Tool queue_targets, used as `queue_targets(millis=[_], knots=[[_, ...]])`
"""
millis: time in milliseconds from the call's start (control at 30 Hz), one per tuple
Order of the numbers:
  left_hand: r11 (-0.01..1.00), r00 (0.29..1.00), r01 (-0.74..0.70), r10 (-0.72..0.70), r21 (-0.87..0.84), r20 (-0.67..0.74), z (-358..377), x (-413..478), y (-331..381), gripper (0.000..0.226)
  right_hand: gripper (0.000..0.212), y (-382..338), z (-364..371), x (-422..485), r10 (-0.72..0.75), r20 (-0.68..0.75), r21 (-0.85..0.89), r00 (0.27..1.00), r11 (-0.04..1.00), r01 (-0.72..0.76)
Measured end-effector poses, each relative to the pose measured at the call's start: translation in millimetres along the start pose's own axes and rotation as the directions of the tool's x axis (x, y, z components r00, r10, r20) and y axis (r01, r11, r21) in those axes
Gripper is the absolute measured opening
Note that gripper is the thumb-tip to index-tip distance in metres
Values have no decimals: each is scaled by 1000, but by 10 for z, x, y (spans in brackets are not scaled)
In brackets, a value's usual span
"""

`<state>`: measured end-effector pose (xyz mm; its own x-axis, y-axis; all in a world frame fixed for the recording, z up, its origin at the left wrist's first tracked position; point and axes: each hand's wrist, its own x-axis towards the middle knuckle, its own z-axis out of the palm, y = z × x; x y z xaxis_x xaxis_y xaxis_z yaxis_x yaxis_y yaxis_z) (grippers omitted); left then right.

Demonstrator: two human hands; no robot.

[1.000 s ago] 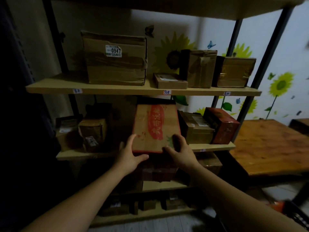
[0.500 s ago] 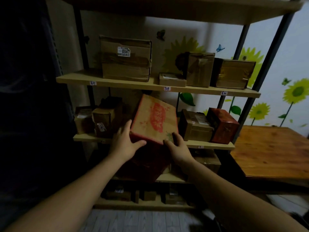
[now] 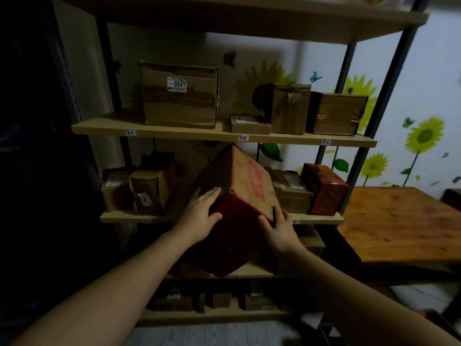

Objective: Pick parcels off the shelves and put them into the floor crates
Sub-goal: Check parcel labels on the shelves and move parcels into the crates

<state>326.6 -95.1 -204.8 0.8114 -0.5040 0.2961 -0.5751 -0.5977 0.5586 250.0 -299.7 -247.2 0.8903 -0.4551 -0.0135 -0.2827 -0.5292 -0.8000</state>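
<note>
A red-printed carton (image 3: 245,186) hung tilted in the centre of the frame, one corner pointing down, in front of the middle shelf (image 3: 316,218) and clear of its board. The left hand (image 3: 199,218) pressed on the carton's left face, its fingers (image 3: 212,193) spread and almost straight and its thumb lying across the dark red front face. The right hand (image 3: 279,231) gripped the lower right corner, thumb on the front face and fingers (image 3: 275,213) curled round the edge behind it.

Right of the carton on the same shelf sat a brown parcel (image 3: 291,193) touching a red box (image 3: 324,193). At centre left stood two more brown parcels (image 3: 149,188), side by side.

The upper shelf (image 3: 174,132) carried a large carton labelled 0947 (image 3: 179,96), a small flat box (image 3: 249,124), a taped box (image 3: 290,108) and a brown box (image 3: 336,114). A wooden desk (image 3: 399,226) filled the right of the frame, below sunflower decals (image 3: 424,136) on the wall. The lowest shelves were too dark to read.
</note>
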Motion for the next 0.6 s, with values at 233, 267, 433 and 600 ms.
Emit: queue_targets(millis=[233,267,433,600], knots=[[997,998,-59,60,-57,16,107,102,-83,59,72,35,4,5,-1,-77,-103,997,995,-7],[997,997,-60,63,-55,36,121,120,-81,58,73,0,4,10,-39,-90,-179,995,984,22],[996,997,-38,43,-78,59,113,214,-111,57,68,-201,-19,74,-196,-28,-218,980,958,185],[985,971,161,-145,-66,190,60,239,-403,78,64,-177,1,84,-264,-42,-345,963,909,234]])
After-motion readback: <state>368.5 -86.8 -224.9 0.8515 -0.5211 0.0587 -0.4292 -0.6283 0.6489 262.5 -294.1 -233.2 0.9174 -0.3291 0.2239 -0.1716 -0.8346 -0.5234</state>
